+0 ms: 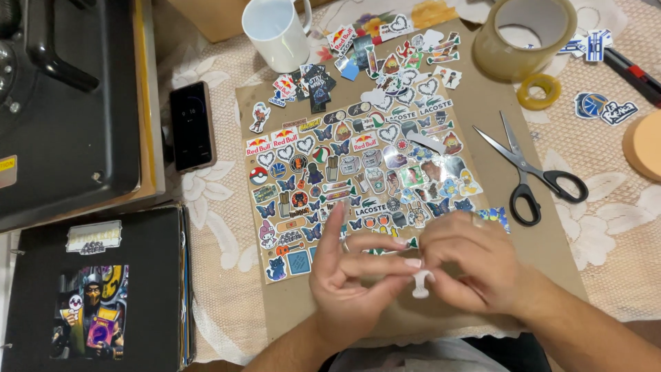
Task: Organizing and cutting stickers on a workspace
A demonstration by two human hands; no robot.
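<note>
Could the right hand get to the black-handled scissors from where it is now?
Probably yes. The scissors lie open on the brown card just up and right of the right hand, with nothing between them. But that hand and the left hand are pinching a small white sticker, which it would have to release first.

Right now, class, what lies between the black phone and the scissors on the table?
In the head view, between the black phone and the scissors lies a brown cardboard sheet covered with many small stickers.

Multicoloured stickers (pixel 358 172) on brown cardboard (pixel 496 124); white mug (pixel 275 31); black-handled scissors (pixel 530 172).
</note>
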